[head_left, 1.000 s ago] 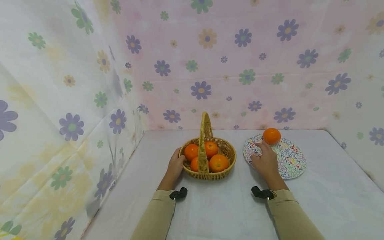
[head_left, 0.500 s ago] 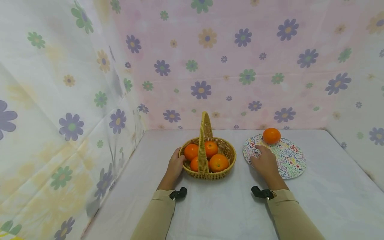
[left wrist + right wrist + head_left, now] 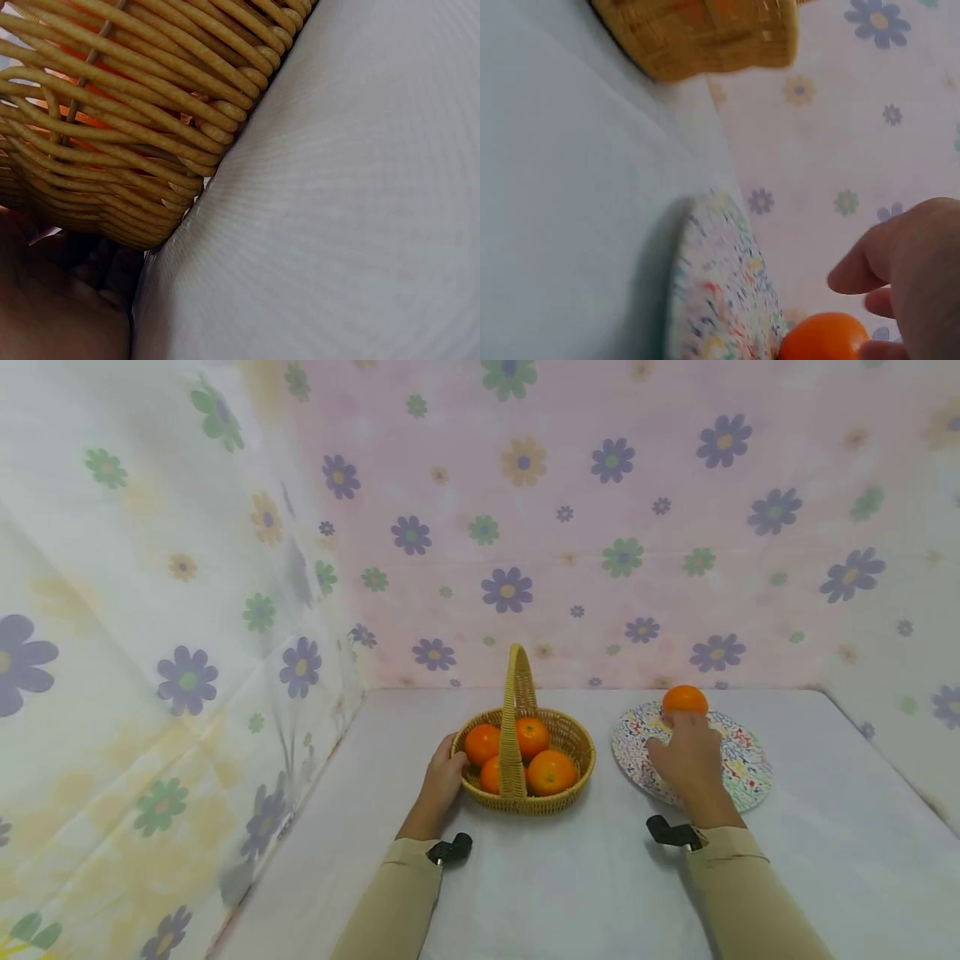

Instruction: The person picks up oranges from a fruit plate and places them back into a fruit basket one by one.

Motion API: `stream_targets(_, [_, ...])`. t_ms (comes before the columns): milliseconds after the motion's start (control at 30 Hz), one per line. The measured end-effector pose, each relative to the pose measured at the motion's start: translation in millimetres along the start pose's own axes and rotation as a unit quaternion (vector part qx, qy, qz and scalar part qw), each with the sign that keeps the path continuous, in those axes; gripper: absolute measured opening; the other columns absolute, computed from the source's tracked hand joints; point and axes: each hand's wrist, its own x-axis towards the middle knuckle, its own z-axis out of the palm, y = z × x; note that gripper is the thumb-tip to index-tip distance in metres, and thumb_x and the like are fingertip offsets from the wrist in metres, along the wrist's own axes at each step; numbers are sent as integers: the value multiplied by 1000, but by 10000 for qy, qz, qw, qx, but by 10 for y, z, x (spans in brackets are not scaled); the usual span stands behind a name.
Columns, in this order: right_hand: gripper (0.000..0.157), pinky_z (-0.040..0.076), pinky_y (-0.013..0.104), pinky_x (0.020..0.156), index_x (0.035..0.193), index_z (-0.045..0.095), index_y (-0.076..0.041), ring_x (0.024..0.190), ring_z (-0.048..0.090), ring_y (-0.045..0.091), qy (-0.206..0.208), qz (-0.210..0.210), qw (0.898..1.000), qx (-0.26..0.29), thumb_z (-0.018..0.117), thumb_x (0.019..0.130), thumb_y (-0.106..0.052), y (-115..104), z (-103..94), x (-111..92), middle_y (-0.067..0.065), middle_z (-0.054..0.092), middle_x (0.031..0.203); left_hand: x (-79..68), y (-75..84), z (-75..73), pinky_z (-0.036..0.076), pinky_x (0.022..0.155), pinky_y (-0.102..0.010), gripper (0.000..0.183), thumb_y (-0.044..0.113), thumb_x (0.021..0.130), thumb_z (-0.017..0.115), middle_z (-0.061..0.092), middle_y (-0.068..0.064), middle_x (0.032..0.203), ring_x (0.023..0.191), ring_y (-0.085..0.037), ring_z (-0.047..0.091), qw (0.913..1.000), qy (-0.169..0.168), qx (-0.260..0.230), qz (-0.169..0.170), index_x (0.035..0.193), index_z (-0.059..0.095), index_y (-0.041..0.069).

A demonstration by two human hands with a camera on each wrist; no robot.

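My left hand (image 3: 442, 779) holds the left rim of a wicker basket (image 3: 528, 806), thumb over the edge and fingers outside. In the left wrist view the fingers lie in shadow against the woven wall (image 3: 127, 142). Several oranges lie in the basket, one of them the front right orange (image 3: 552, 772). On a speckled plate (image 3: 742, 768) to the right, a single orange (image 3: 685, 699) sits near the far rim. My right hand (image 3: 692, 760) reaches over the plate just short of that orange, partly covering it. The right wrist view shows its fingers (image 3: 907, 255) spread above the orange; contact is unclear.
A white cloth covers the table (image 3: 555, 893). Behind it stands a pink flowered backdrop (image 3: 555, 560), with a flowered side sheet (image 3: 187, 627) close on the left. The tall basket handle (image 3: 513, 718) arches over the fruit.
My right hand has moved right and forward from the plate's left part up to the orange. The left hand stays on the basket rim. The head view has shifted slightly.
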Motion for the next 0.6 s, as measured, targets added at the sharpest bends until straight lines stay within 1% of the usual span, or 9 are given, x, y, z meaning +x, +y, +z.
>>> stream_targets(67, [60,39,70,98,141,50,7,117,42,55,470,-88,9988,-99,64,93,-26,75,-65,90,35,44,142,-6,3,12,36,120,-55,59,16,87,51,55,-10,151,141,-30,48,10000,-6,-16,20,146,54,11])
stream_targets(100, [61,39,71,97,140,48,8,118,40,57,603,-121,9980,-120,65,92,-25,111,-96,143,36,43,142,-11,5,14,36,120,-55,59,16,88,51,55,-10,151,141,-30,48,10000,-4,-12,25,146,54,11])
stream_targets(167, [66,39,72,96,143,44,8,120,38,59,664,-157,9976,-149,67,91,-26,175,-151,249,38,39,145,-21,12,16,36,120,-55,59,17,88,51,55,-10,151,141,-30,48,10000,25,8,5,146,54,11])
stream_targets(233, [75,40,74,96,149,38,6,122,37,62,499,-175,9983,-244,70,91,-29,244,-192,345,38,33,150,-37,21,13,35,120,-55,59,17,88,51,55,-10,151,141,-30,48,10000,49,40,-5,146,54,12])
stream_targets(300, [82,41,76,94,153,33,4,122,36,65,193,-196,9990,-345,72,90,-34,314,-224,426,39,27,153,-48,27,12,35,120,-56,59,18,88,50,54,-10,152,143,-30,47,10000,44,79,-8,147,53,12])
stream_targets(400, [87,45,78,89,154,30,3,118,39,69,-162,-360,9971,-645,72,89,-38,420,-242,519,40,23,156,-60,35,11,34,121,-55,59,18,88,50,54,-9,153,144,-30,46,9999,34,130,-19,147,53,13])
stream_targets(467, [86,46,77,88,152,31,3,114,42,67,-309,-501,9954,-762,72,89,-38,477,-235,568,40,26,154,-63,38,9,35,120,-56,60,18,88,50,54,-9,153,145,-31,46,9999,27,168,-10,148,53,13])
stream_targets(533, [83,49,74,87,149,33,4,108,48,64,-354,-665,9942,-771,73,88,-36,504,-229,606,39,34,148,-61,39,1,35,120,-56,60,18,88,51,54,-10,153,145,-32,46,9998,41,179,3,148,53,12])
stream_targets(600, [80,50,72,89,145,34,5,103,53,59,-432,-754,9940,-659,75,88,-35,503,-229,640,36,42,139,-55,42,-6,35,120,-56,60,17,88,51,53,-11,153,145,-32,46,9999,55,162,4,148,53,12])
